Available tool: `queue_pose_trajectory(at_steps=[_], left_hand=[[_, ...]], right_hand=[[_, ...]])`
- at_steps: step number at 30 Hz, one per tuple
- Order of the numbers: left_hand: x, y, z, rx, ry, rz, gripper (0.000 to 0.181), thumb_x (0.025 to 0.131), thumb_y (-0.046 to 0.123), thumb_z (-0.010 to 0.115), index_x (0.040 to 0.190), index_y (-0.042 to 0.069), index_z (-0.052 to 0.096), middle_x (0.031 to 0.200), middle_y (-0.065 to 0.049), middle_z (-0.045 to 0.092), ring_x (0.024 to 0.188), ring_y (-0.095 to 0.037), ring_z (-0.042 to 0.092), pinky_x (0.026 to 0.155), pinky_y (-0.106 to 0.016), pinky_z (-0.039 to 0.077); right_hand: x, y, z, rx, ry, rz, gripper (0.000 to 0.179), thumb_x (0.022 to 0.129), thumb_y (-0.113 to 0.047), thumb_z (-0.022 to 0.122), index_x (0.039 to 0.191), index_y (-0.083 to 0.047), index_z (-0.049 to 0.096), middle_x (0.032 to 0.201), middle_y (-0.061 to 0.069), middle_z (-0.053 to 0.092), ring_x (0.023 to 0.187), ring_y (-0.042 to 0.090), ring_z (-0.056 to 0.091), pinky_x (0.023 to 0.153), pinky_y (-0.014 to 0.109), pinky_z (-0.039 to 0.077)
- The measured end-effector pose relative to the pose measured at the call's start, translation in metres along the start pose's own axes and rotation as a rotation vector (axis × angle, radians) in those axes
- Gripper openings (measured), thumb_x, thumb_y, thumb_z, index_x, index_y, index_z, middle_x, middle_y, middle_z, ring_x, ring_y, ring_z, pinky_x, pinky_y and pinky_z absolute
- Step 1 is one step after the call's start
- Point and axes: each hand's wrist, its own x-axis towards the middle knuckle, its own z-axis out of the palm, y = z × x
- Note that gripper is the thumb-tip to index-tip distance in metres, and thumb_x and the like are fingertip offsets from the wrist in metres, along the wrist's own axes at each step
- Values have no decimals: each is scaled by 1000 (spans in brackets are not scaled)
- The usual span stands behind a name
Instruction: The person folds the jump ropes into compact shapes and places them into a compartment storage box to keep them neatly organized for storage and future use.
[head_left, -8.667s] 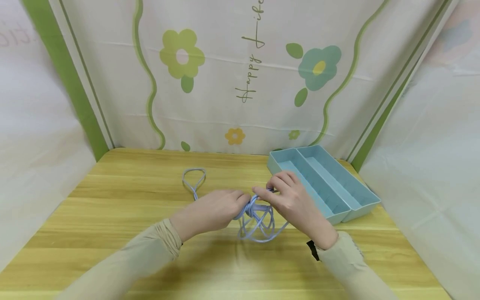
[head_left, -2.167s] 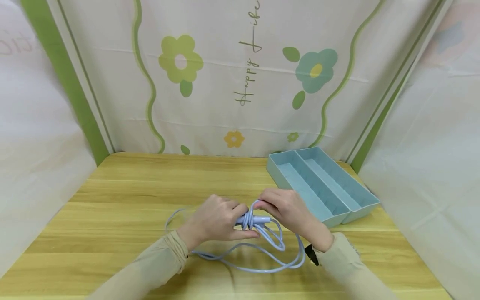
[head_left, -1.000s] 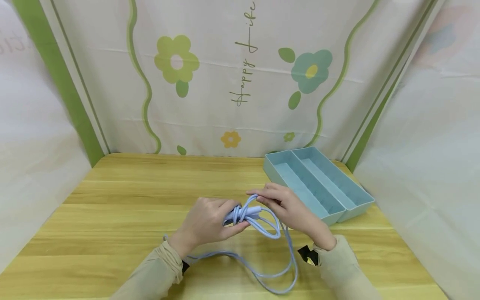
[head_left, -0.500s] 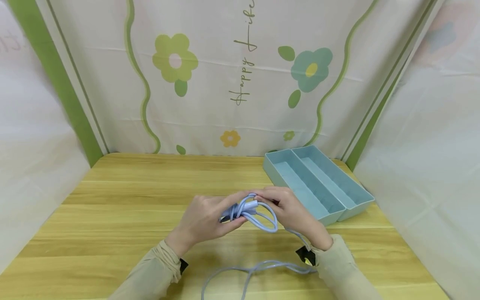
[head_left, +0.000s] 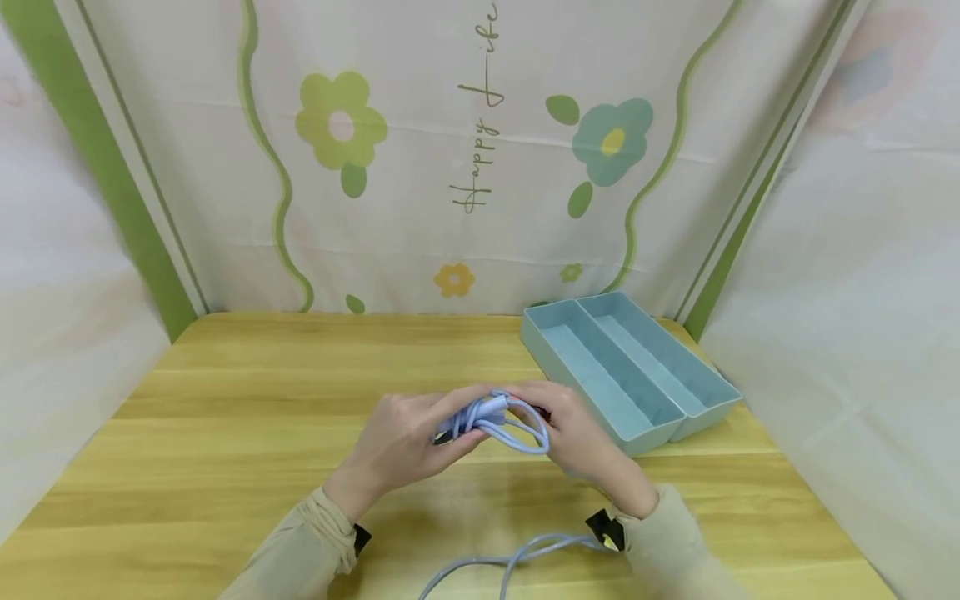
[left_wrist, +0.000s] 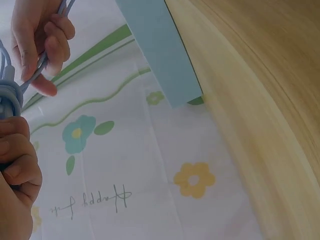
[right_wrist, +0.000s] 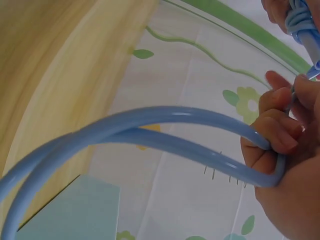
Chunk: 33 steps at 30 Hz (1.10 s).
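Observation:
A light blue cable (head_left: 493,408) is wound into a bundle, with a smooth cylindrical end and small loops sticking out toward the right. My left hand (head_left: 401,437) grips the wound part between its thumb and fingers. Close beside it, my right hand (head_left: 577,433) pinches a strand near the top of the bundle. In the right wrist view, a doubled length of the cable (right_wrist: 170,114) passes through the curled fingers of that hand. The tail (head_left: 517,557) hangs below the right wrist toward the table's front. Left fingers hide part of the windings.
Two narrow light blue trays (head_left: 678,414) stand side by side at the back right of the wooden table (head_left: 247,400), just beyond my right hand. A flower-printed curtain (head_left: 420,183) closes off the back, and white cloth hangs at both sides.
The cable was looser in front of my hands; more of it is wound round the bundle. Both hands have come closer together, and the tail now hangs below the right wrist.

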Motion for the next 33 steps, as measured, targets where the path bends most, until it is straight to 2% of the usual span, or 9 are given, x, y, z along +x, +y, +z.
queue_pose_trajectory(at_steps=[3, 9, 13, 16, 21, 26, 29, 33], left_hand=[[-2, -1, -1, -11, 11, -50, 44, 99, 43, 58, 129, 12, 62, 82, 2, 70, 49, -1, 45, 43, -12, 31], [-2, -3, -2, 4, 15, -104, 43, 99, 45, 57, 128, 14, 63, 76, 3, 67, 48, 0, 40, 42, -12, 27], [-2, -3, -2, -8, -2, -129, 43, 98, 45, 58, 130, 16, 62, 70, 7, 62, 46, 1, 33, 41, -13, 23], [-4, 3, -4, -20, -23, -170, 43, 99, 45, 58, 131, 18, 62, 66, 10, 57, 45, 2, 29, 40, -13, 22], [-13, 18, -7, -53, -12, -273, 41, 98, 42, 60, 132, 18, 62, 69, 12, 57, 46, 3, 30, 40, -13, 23], [-24, 33, -7, -127, 69, -374, 41, 95, 32, 67, 133, 17, 62, 72, 11, 60, 49, 4, 38, 43, -11, 30], [-31, 40, -6, -148, 101, -419, 46, 94, 28, 70, 137, 15, 60, 67, 13, 56, 48, 6, 36, 43, -10, 30], [-35, 43, -4, -191, 113, -455, 52, 93, 22, 70, 142, 14, 54, 60, 15, 44, 45, 8, 30, 40, -10, 29]], right_hand=[[0, -5, 4, -69, 29, -9, 22, 100, -3, 54, 115, -9, 69, 86, -5, 57, 71, 10, 49, 62, 25, 44], [-1, -14, 9, -129, 66, 24, 15, 101, -2, 53, 92, -10, 61, 78, -2, 49, 66, 9, 43, 58, 24, 41], [-6, -15, 9, -115, 96, 72, 14, 99, -1, 57, 95, -9, 67, 84, -3, 56, 67, 8, 47, 58, 24, 43], [-8, -18, 9, -109, 139, 96, 16, 97, -1, 61, 104, -9, 72, 89, -3, 62, 69, 9, 50, 57, 24, 45], [-12, -27, 12, -145, 193, 101, 14, 93, -2, 66, 100, -11, 74, 79, -8, 56, 63, 5, 45, 52, 21, 41], [-13, -33, 21, -202, 165, 56, 12, 94, 0, 64, 90, -10, 68, 76, -7, 50, 63, 5, 41, 53, 19, 38], [-14, -37, 26, -254, 121, 37, 10, 94, -1, 63, 95, -9, 69, 79, -6, 52, 66, 6, 43, 57, 20, 40], [-16, -42, 31, -323, 46, 45, 8, 93, -4, 67, 97, -9, 70, 76, -8, 51, 62, 5, 42, 54, 19, 40]])
